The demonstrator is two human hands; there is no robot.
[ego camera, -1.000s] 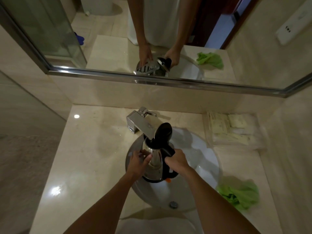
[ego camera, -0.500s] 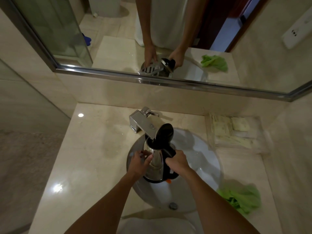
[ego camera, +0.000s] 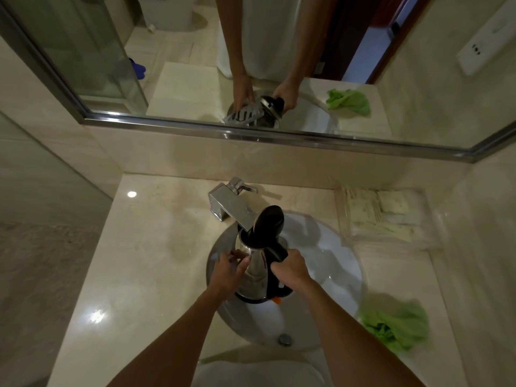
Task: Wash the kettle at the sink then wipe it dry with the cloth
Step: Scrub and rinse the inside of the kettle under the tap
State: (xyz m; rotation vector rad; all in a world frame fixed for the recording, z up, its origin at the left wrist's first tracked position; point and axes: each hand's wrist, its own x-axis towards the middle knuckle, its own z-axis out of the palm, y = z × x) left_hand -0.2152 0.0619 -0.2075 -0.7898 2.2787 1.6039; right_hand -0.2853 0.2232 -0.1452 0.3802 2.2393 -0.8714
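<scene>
Kettle (ego camera: 255, 272) upright over sink (ego camera: 329, 263), lid raised under tap (ego camera: 229, 205), handle gripped by right hand (ego camera: 291, 270), left hand (ego camera: 227, 270) fingers curled against steel side, green cloth (ego camera: 396, 326) on counter (ego camera: 145, 261) right of basin

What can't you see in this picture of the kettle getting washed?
Head view only:
- Whether water runs from the tap: too dim and blurred.
- Inside the kettle: its open lid blocks it.
- Print on the packets: too small.
- The left hand fingertips: hidden behind the kettle.
</scene>
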